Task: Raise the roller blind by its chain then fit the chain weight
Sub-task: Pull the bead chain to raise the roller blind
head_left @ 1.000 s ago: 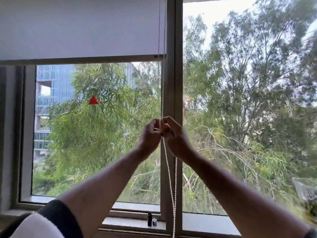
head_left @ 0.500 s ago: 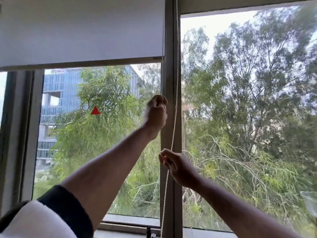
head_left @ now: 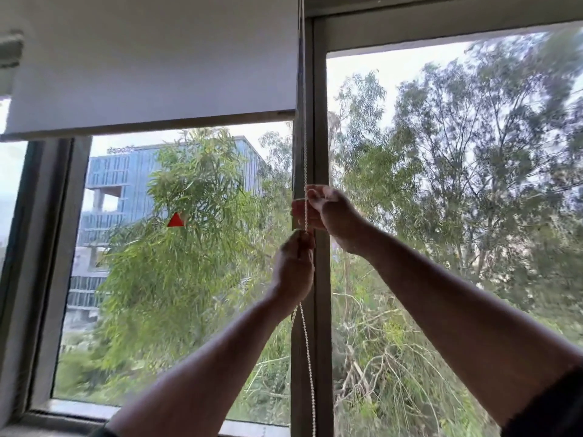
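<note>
Hands have swapped places since a moment ago — right hand (head_left: 328,212) now grips the chain (head_left: 305,159) above, left hand (head_left: 295,266) curled round it below. Roller blind (head_left: 151,64) partly raised — hauling continues; weight unfitted.

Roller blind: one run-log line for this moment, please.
roller blind part-raised | left hand grips chain | right hand grips chain above | weight not visible

Both forearms were bare from wrist to approx. the elbow. The right arm's dark fabric sleeve cuff (head_left: 549,408) showed at the frame's bottom-right corner, w/ no other clothing legible.
</note>
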